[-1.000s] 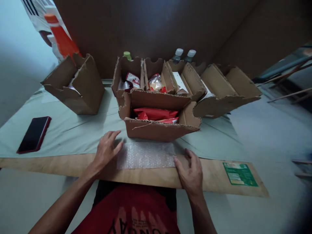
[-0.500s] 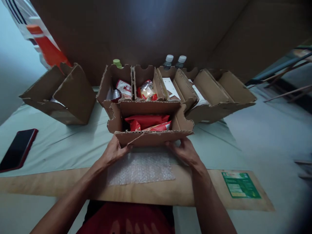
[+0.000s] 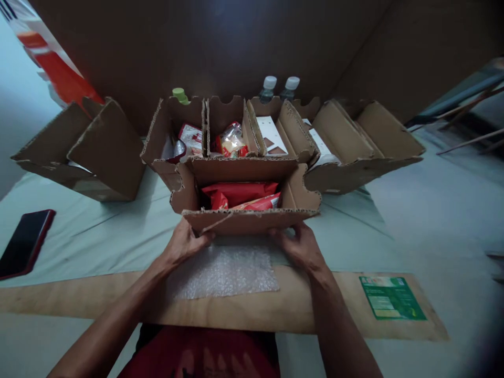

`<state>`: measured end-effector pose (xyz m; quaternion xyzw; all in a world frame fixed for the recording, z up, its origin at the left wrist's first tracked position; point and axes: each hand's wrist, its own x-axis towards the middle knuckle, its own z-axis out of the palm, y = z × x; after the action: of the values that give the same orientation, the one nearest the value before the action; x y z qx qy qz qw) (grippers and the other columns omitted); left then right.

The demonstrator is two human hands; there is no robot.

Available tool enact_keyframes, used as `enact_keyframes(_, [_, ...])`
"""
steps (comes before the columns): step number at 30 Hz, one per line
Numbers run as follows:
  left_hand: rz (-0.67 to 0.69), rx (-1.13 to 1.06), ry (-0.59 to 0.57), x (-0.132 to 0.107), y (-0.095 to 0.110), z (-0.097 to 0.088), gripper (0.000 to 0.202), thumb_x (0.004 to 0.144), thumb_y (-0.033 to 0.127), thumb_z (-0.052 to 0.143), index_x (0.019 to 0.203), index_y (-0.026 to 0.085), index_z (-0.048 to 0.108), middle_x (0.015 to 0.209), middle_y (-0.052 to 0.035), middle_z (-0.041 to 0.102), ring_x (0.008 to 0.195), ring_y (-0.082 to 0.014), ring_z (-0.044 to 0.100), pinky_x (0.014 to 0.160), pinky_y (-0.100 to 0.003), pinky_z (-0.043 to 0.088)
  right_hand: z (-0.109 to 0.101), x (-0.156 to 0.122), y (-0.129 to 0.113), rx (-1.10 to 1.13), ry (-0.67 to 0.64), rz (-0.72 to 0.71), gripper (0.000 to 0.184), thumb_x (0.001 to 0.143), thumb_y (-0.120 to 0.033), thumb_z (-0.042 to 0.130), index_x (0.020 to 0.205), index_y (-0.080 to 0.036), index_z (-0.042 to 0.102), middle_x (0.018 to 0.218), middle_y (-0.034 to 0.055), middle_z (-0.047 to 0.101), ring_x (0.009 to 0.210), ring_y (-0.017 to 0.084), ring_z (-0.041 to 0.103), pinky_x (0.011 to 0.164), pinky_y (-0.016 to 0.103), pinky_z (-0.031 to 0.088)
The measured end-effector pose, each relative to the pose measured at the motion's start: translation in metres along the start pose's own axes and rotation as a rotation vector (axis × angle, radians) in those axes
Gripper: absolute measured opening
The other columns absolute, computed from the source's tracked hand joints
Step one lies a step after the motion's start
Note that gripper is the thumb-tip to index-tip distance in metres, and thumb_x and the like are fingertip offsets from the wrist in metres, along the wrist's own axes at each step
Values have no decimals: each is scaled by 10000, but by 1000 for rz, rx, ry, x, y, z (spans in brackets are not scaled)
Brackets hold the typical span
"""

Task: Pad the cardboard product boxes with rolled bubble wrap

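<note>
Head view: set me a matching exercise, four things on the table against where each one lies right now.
Things:
1 phone
2 bubble wrap sheet
3 green label
4 red snack packets

Places:
a inside the front cardboard box gripped by the left hand and right hand
b at the right end of the brown board
c far left on the pale cloth
d on the board, just in front of that box

Pairs: 1-c; 2-d; 3-b; 4-a
</note>
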<state>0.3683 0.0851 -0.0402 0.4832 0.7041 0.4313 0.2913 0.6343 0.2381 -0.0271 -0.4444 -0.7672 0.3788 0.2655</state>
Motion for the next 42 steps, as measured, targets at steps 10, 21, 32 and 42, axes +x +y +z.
enact_keyframes(10, [287, 378, 253, -75, 10, -17, 614, 933, 230, 630, 1507, 257, 416, 1332, -115, 645, 1199, -271, 616, 1010, -464, 529, 12, -70, -11, -306, 259, -334, 218, 992, -269, 558, 1134, -199, 708, 1047, 87, 786, 957, 242, 718, 897, 406, 523])
enact_keyframes(21, [422, 472, -126, -96, -28, -1, 283, 949, 116, 561, 1174, 213, 703, 1170, -106, 697, 1078, -254, 611, 914, -431, 542, 33, -107, 14, -626, -11, -521, 259, 1027, -243, 489, 1137, -191, 717, 1237, 110, 739, 1143, 282, 649, 931, 423, 456])
enact_keyframes(32, [157, 713, 94, -105, -33, -30, 231, 831, 230, 659, 1046, 153, 693, 1435, -216, 551, 1403, -435, 424, 1120, -635, 412, 43, -53, -11, -651, -156, -328, 216, 897, -263, 553, 971, -156, 725, 1132, 172, 737, 1036, 332, 649, 868, 438, 471])
enact_keyframes(42, [-74, 430, 43, -91, 3, -100, 571, 847, 231, 604, 1411, 224, 514, 989, -18, 729, 675, -154, 621, 730, -302, 540, 52, -149, -53, 90, -445, 17, 635, 929, -314, 573, 1543, -228, 437, 947, 22, 696, 669, 124, 627, 653, 252, 526])
